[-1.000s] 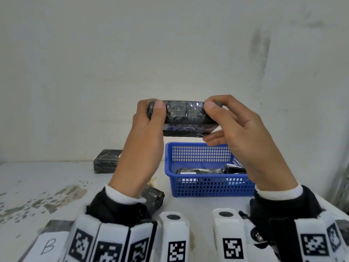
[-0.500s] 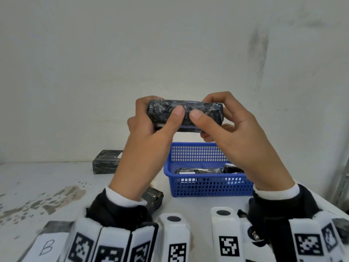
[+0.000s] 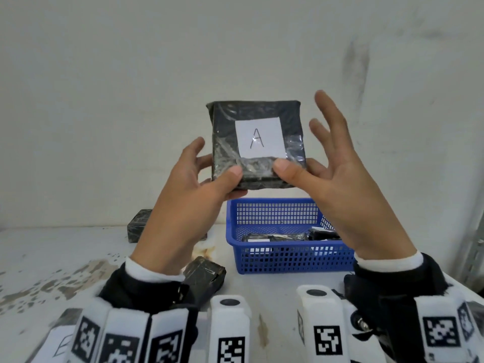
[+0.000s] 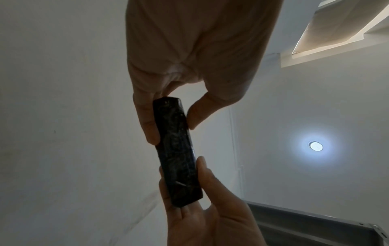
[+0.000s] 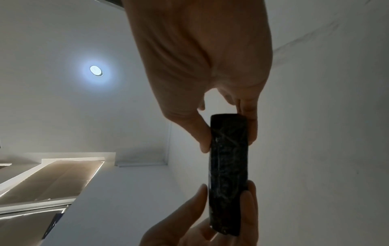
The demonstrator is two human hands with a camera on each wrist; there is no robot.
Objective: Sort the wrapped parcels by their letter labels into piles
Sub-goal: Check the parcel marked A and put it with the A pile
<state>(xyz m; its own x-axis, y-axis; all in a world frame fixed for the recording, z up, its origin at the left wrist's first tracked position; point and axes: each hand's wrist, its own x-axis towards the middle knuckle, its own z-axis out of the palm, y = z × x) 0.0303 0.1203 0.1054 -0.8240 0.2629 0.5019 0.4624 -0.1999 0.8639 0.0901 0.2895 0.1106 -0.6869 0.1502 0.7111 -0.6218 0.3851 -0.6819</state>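
Observation:
I hold a black wrapped parcel point(image 3: 258, 145) upright in front of me, its white label with the letter A point(image 3: 258, 138) facing me. My left hand point(image 3: 209, 176) pinches its lower left edge between thumb and fingers. My right hand point(image 3: 309, 169) pinches the lower right edge with the thumb in front and a finger behind, while its other fingers spread free. The wrist views show the parcel point(image 4: 176, 151) point(image 5: 228, 173) edge-on, with thumbs on one face and fingers on the other.
A blue mesh basket point(image 3: 285, 255) with more wrapped parcels stands on the white table behind my hands. A black parcel point(image 3: 137, 227) lies at the back left, another point(image 3: 205, 275) by my left wrist. A labelled parcel point(image 3: 59, 347) lies at the bottom left.
Both hands have turned the parcel from edge-on to upright, so the A label now faces me. My right fingers have spread away from it.

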